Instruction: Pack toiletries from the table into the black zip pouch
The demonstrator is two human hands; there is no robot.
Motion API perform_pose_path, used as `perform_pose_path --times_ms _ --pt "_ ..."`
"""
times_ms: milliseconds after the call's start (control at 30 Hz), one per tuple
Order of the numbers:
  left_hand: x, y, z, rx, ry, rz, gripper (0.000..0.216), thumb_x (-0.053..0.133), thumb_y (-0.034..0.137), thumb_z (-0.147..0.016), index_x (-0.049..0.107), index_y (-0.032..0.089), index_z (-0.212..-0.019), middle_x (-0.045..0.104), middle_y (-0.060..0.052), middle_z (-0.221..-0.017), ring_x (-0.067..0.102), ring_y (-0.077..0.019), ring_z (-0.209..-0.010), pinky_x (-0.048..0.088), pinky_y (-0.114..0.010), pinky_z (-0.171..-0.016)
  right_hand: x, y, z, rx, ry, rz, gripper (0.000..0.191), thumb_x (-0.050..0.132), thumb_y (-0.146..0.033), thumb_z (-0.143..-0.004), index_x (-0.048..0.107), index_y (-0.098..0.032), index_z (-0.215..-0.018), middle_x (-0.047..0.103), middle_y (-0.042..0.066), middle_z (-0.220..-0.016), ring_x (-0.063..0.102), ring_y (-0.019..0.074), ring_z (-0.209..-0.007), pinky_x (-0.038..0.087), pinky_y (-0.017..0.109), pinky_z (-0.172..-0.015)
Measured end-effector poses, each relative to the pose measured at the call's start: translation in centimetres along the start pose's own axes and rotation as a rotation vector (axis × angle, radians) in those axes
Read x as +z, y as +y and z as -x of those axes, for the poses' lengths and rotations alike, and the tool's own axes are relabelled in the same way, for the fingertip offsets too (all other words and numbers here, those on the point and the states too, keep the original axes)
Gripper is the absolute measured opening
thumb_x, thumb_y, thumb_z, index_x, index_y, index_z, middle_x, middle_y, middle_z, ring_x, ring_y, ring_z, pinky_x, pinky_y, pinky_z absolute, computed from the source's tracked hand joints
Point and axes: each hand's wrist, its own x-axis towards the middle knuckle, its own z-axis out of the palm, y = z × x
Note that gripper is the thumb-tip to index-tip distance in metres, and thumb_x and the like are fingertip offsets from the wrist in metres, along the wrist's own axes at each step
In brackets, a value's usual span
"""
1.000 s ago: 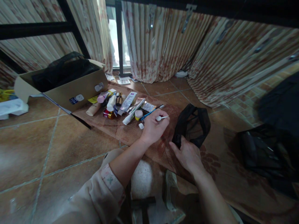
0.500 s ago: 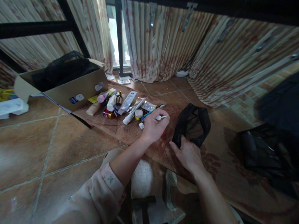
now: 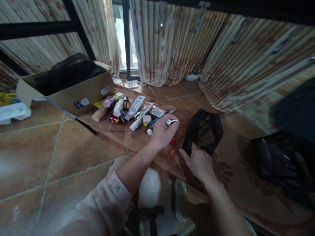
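Observation:
My left hand [image 3: 162, 132] is closed, pinching a small white spoon [image 3: 169, 122] between thumb and fingers. Just behind it, a thin blue stick like a toothbrush [image 3: 157, 119] slants past the knuckles; whether the hand touches it I cannot tell. A bit of red [image 3: 172, 139] shows under the palm. To the right, my right hand [image 3: 199, 162] grips the near edge of a black mesh bag [image 3: 216, 129], whose mouth stands open. Left of my left hand lie a yellow jar with a pale lid [image 3: 147, 120], a white tube [image 3: 136, 124] and a small white cap [image 3: 149, 132].
More tubes and bottles, among them a beige tube [image 3: 98, 114], crowd the brown cloth-covered bench [image 3: 115, 134]. A cardboard box [image 3: 92, 90] holding black mesh stands at its left end. Another black mesh bag [image 3: 273, 157] lies far right. Curtains [image 3: 177, 46] hang behind.
My left hand has tilted the white spoon very slightly. My right hand keeps its grip on the black mesh bag, and the objects on the bench stay in place.

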Motion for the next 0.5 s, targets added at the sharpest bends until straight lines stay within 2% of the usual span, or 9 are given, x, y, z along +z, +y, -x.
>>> perform_pose_path --times_ms 200,500 --pt "0.1 -0.6 -0.2 -0.011 0.015 -0.03 0.001 0.059 0.018 -0.078 0.058 0.019 -0.078 0.051 0.004 -0.063 0.044 -0.0086 -0.057 0.035 -0.021 -0.054 0.1 0.0 0.0 0.004 -0.002 -0.006 0.039 0.042 -0.047 -0.095 0.057 -0.014 -0.11 0.072 0.014 -0.089 0.07 0.0263 -0.085 0.042 0.03 -0.063" --pt "-0.2 -1.4 -0.2 -0.011 0.033 -0.172 0.006 0.059 0.019 -0.078 0.063 0.019 -0.083 0.059 0.001 -0.072 0.051 -0.0118 -0.064 0.039 -0.024 -0.06 0.0 0.0 0.0 0.0 0.001 0.006 0.038 0.042 -0.047 -0.095 0.057 -0.014 -0.107 0.072 0.014 -0.087 0.071 0.0271 -0.083 0.041 0.031 -0.063"
